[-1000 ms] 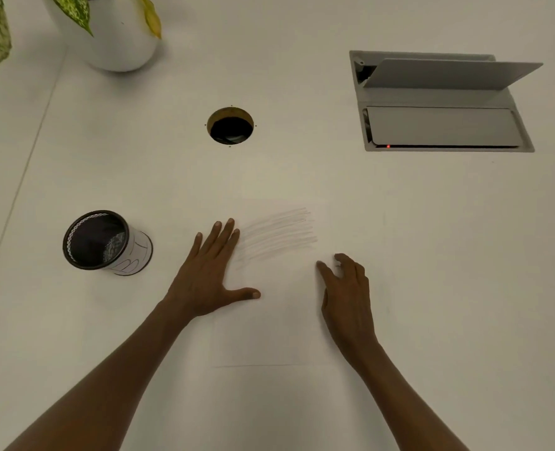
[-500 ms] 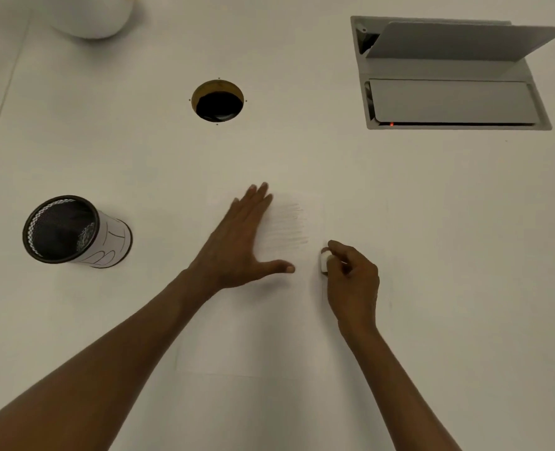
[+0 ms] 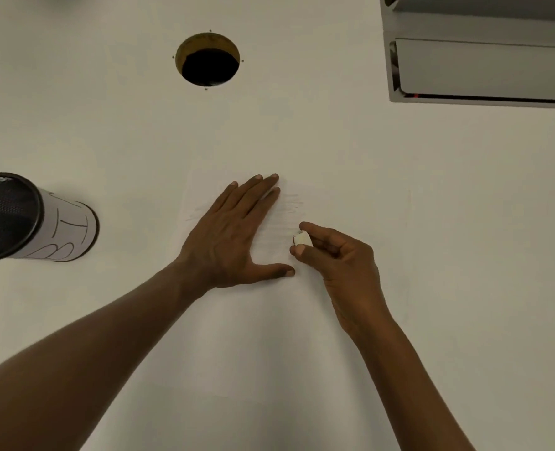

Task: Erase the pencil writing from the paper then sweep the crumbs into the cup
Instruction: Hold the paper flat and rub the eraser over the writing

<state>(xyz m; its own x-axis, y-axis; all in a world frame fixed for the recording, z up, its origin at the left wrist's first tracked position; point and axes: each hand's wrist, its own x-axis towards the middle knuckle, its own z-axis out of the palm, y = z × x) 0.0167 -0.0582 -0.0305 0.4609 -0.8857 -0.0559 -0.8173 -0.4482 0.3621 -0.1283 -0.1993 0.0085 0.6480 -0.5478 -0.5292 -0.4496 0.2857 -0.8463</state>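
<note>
The faint pencil writing sits high on the paper lying flat on the table. My left hand presses the sheet, fingers straight, while my right hand pinches the eraser. I judge erasing is just starting; next come firm strokes, the cup waiting far left.

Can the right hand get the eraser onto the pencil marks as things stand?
Probably yes, partly. The right hand pinches the eraser just below the faint pencil marks; the left hand, flat on the paper, covers those further left.
</note>
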